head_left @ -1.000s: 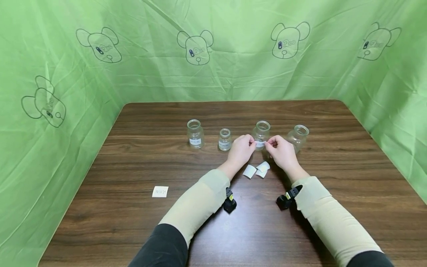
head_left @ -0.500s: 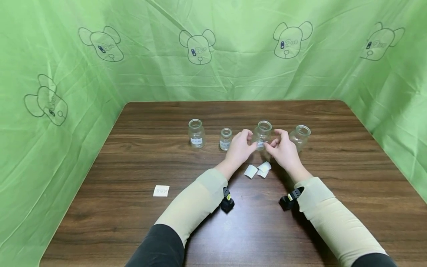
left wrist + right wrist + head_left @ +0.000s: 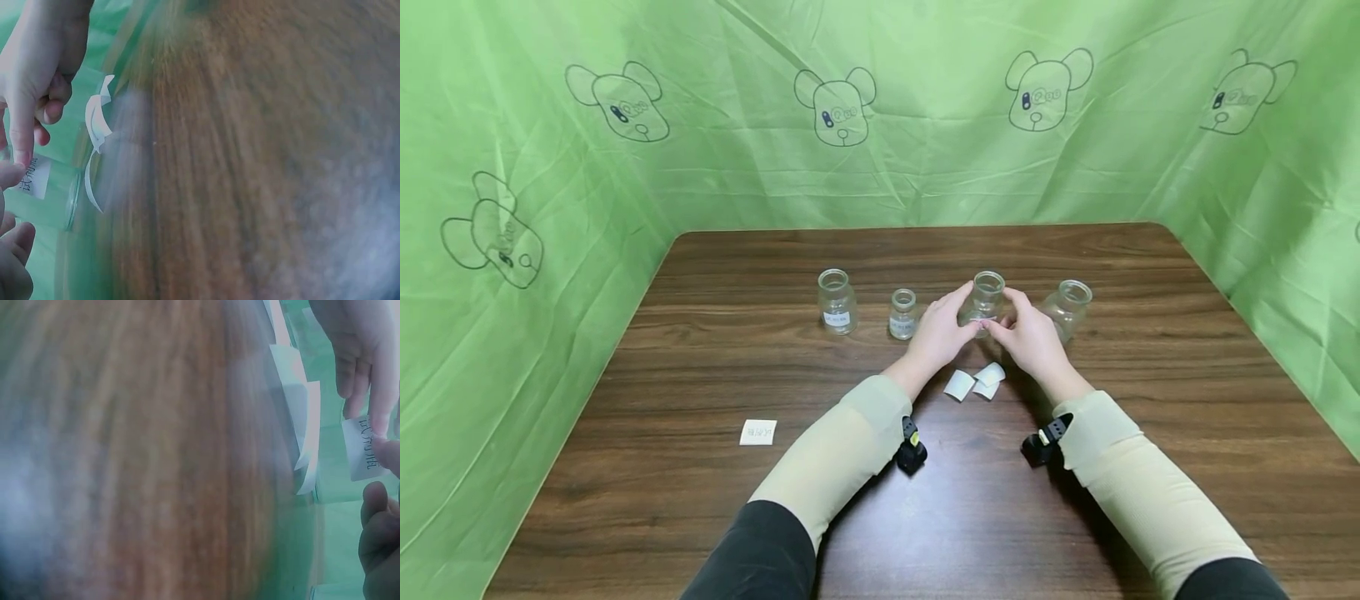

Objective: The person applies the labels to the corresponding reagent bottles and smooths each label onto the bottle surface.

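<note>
Between my two hands stands a glass jar (image 3: 988, 285) with a white written label (image 3: 359, 453) on its front. My left hand (image 3: 937, 335) grips the jar's left side with curved fingers, while its thumb presses the label. On the other side my right hand (image 3: 1032, 342) holds the jar the same way, its thumb at the label too. In the left wrist view the two thumbs meet near the label (image 3: 39, 180), covering part of the writing. The far fingertips are partly hidden. White paper pieces (image 3: 958, 386) lie just in front of the jar.
To the left stand a small labelled jar (image 3: 903, 317) and a larger labelled jar (image 3: 837, 302). An unlabelled-looking jar (image 3: 1067, 310) is close to my right hand. A square label sheet (image 3: 757, 432) lies on the wooden table (image 3: 662, 500). Green cloth (image 3: 925, 183) surrounds the table.
My fingers, which pinched near the label's ends a second ago, have spread and now wrap the jar's sides. The thumbs have come together over the label.
</note>
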A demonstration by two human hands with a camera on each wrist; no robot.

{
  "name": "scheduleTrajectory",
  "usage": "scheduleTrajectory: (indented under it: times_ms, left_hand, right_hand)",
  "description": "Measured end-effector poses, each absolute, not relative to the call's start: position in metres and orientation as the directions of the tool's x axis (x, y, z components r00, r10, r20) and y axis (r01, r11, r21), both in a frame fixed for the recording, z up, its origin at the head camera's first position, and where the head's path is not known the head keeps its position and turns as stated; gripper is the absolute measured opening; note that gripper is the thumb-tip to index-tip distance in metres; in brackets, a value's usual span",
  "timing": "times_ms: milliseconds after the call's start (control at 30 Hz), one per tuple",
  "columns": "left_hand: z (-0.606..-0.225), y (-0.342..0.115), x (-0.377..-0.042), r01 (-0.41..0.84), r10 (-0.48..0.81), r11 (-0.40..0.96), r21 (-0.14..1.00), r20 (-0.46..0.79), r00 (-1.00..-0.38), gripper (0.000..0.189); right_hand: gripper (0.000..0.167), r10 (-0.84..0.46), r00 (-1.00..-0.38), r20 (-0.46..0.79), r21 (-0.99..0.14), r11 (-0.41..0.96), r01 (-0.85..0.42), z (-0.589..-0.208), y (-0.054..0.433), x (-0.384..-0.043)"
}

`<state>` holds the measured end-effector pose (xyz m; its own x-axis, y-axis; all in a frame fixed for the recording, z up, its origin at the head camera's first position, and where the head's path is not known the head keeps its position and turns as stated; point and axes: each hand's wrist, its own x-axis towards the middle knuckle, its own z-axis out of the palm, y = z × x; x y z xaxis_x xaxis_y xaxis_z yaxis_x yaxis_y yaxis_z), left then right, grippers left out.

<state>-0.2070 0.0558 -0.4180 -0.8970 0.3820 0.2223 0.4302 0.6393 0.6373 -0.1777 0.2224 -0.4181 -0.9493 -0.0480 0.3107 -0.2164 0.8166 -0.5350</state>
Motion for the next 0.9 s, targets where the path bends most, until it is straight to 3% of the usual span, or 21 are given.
scheduleTrajectory:
  times_ms: [300, 567, 900]
  left_hand:
    - [-0.415, 0.053, -0.209, 0.430, 0.386, 0.664, 0.612, 0.213, -0.898, 0.051]
    - [-0.417, 0.049, -0.211, 0.554, 0.477, 0.723, 0.413, 0.282, -0.832, 0.045]
    - [-0.417, 0.048, -0.212, 0.549, 0.466, 0.727, 0.413, 0.291, -0.836, 0.040]
  right_hand:
    - [0.053, -0.071, -0.937, 0.342, -0.493, 0.836, -0.243, -0.415, 0.224, -0.176]
    - [0.046, -0.134, -0.924, 0.359, -0.425, 0.858, -0.290, -0.413, 0.232, -0.176]
    - [0.038, -0.132, -0.902, 0.410, -0.387, 0.871, -0.303, -0.416, 0.236, -0.176]
